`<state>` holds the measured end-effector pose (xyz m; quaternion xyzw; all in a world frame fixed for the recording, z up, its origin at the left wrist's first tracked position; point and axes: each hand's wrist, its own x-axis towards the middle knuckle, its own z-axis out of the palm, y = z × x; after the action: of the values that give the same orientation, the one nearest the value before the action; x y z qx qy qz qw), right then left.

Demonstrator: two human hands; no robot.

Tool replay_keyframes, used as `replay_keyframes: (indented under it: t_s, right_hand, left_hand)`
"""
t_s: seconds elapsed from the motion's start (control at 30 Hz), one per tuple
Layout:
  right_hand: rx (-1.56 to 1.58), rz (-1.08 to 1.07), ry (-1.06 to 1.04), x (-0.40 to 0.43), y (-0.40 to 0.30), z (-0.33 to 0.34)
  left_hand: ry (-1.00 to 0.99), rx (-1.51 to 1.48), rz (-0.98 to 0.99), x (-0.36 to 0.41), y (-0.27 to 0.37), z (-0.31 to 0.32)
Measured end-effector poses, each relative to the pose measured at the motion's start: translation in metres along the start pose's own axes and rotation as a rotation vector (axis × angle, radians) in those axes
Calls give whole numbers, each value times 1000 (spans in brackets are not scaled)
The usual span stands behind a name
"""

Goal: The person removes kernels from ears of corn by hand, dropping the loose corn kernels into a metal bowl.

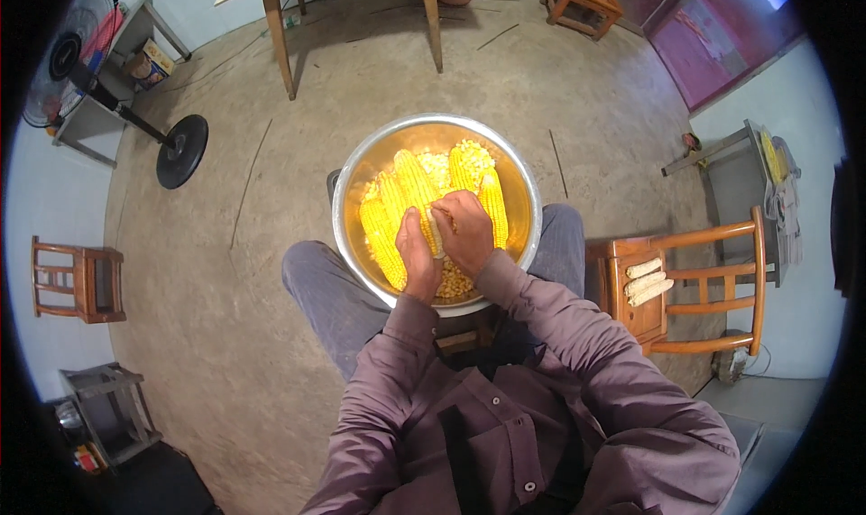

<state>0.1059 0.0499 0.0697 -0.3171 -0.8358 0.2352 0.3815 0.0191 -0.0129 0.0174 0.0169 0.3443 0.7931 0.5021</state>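
Between my knees stands a wide metal basin (436, 118) holding corn. My left hand (418, 254) grips a partly stripped ear of corn (434, 234) from its left side, low in the basin. Pressed against the same ear from the right, my right hand (467, 227) has its fingers bent over the kernels and hides part of it. Several yellow ears of corn (382, 241) lie left of and beyond my hands, and another ear (497, 210) leans at the right. Loose corn kernels (454, 285) cover the basin's bottom beneath them.
On my right, a wooden chair (612, 271) carries several bare corncobs (647, 283). A standing fan (181, 151) is at the far left, and a wooden-legged table (433, 24) stands ahead. Another wooden chair (101, 285) is by the left wall.
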Motion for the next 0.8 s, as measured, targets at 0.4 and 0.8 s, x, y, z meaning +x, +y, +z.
replay_keyframes:
  t_s: [0.4, 0.8]
  right_hand:
    - [346, 566, 49, -15, -4, 28]
    - [598, 773, 52, 43, 107, 48]
  left_hand:
    - [68, 348, 353, 5, -1, 2]
    - [135, 85, 35, 7, 8, 11]
